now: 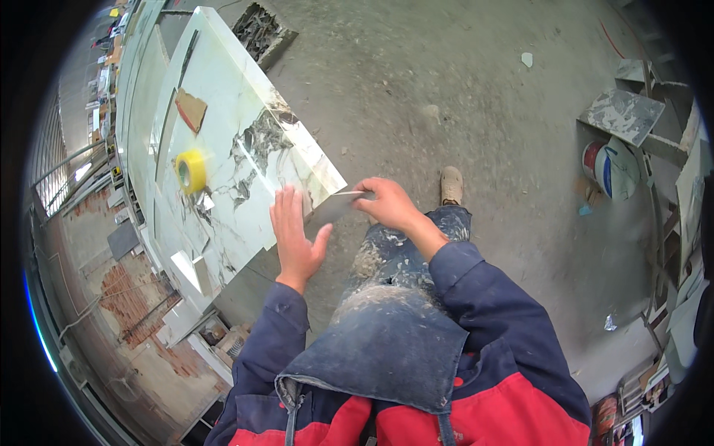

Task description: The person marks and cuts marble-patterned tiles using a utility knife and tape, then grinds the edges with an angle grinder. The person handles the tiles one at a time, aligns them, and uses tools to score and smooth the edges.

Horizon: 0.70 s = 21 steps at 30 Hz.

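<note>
A long white marble-patterned slab (223, 149) with dark grey veining runs away from me on the left. At its near corner my left hand (299, 241) lies with fingers stretched out and thumb apart, the fingertips at the slab's edge. My right hand (390, 204) pinches a thin, flat, pale strip (348, 193) between thumb and fingers, just off that corner. The strip's kind is not clear, and whether it touches the slab I cannot tell. On the slab rest a roll of yellow tape (191, 172) and a brown broken piece (191, 109).
Beyond the slab, a bin of dark scraps (260, 33) stands on the dusty floor. To the right are a white bucket (616, 169) and a grey-white stone panel (623, 115) on a rack. Small white offcuts (192, 271) lie at the slab's near left end.
</note>
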Tool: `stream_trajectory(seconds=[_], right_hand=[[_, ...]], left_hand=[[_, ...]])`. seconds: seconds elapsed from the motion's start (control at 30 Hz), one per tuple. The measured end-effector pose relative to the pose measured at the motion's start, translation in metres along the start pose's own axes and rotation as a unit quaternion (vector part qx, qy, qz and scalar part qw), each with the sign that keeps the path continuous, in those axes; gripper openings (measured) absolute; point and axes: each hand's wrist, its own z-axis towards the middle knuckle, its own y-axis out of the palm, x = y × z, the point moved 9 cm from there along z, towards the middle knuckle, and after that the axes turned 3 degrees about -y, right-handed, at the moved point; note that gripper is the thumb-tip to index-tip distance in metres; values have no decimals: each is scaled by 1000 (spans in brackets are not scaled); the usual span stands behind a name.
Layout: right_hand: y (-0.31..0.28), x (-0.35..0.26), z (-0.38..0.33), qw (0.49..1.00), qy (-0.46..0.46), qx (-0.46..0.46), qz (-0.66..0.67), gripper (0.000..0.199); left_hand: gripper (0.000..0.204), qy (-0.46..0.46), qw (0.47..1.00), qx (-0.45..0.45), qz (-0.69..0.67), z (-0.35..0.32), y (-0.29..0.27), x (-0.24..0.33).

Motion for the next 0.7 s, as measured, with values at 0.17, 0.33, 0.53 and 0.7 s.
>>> stream_trajectory(seconds=[0.17,0.33,0.53,0.7], right_hand=[[17,0,-22,977,31,-183,108,46],[37,-34,-46,921,33,-321,216,79],[63,-56,-66,874,119,-318,347,91],[79,-73,-79,839,150,-277,444,81]], left_hand=[[95,-32,999,-30,-1,-48,-4,7],[108,-32,993,-101,-43,-85,-5,33],[92,-68,993,-93,-7,-122,-19,36],[60,-66,997,23,21,-128,-54,18]])
